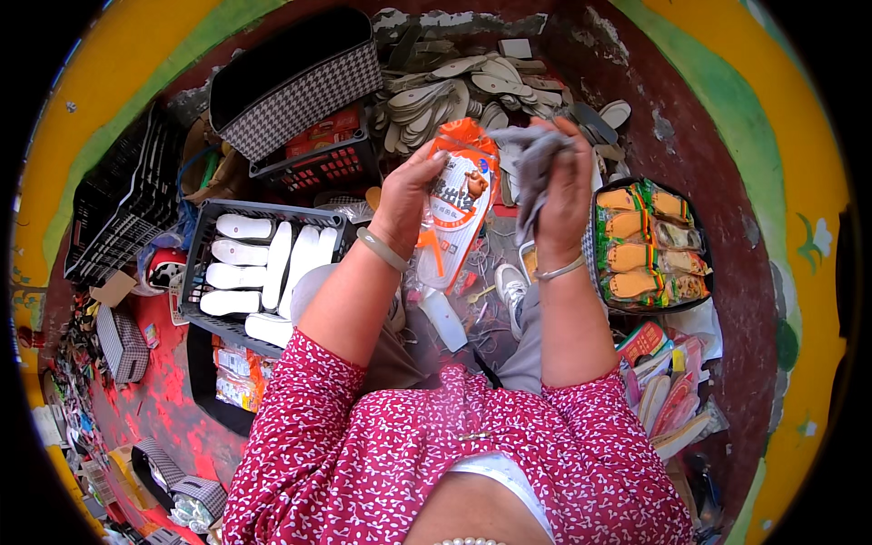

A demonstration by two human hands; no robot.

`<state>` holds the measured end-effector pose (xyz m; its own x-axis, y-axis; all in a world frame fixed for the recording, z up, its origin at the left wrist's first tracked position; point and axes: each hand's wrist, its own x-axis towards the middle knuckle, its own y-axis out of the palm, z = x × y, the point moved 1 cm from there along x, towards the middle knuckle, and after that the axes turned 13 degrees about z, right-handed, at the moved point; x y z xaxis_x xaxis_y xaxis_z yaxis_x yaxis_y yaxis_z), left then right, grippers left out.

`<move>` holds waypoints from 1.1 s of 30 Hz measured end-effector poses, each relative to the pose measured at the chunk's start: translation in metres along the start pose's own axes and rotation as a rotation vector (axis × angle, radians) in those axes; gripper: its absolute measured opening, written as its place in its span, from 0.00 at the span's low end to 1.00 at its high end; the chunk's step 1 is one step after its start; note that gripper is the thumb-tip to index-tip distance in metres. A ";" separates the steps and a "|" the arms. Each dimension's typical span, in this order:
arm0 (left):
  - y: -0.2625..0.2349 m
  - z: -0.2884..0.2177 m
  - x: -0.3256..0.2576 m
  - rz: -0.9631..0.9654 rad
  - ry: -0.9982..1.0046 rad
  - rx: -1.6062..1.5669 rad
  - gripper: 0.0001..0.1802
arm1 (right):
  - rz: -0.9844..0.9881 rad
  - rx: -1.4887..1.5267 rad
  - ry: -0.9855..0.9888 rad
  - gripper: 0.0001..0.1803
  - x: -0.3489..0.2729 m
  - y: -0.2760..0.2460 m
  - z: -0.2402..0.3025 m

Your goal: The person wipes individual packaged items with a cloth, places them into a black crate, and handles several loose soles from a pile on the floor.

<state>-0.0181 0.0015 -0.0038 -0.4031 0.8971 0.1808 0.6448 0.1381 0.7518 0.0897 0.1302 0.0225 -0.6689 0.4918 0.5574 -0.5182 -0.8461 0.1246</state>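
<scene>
My left hand [405,197] grips a packaged insole [454,186] by its edge. The pack is clear plastic with an orange top and a pale, ribbed insole inside. It hangs upright in front of me. Bunched in the fingers of my right hand [565,204] is a grey cloth [532,173], just right of the pack and seemingly apart from it. Below the pack, a white insole-shaped piece [442,320] lies between my knees.
At left, a dark crate [227,331] holds several white insoles [238,277]. A houndstooth box [309,100] leans behind it. Loose insoles [436,100] are heaped at the back wall. At right, a dark basket holds packed yellow insoles [633,258]. More insoles [656,400] lie below it.
</scene>
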 end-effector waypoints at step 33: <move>0.003 0.004 -0.007 0.236 -0.089 -0.370 0.30 | -0.107 0.874 0.652 0.20 -0.017 -0.020 -0.055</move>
<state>-0.0106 -0.0022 -0.0056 -0.2053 0.9208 0.3317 0.4299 -0.2196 0.8758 0.0823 0.1501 -0.0344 -0.9298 0.3682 -0.0001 -0.2059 -0.5196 0.8293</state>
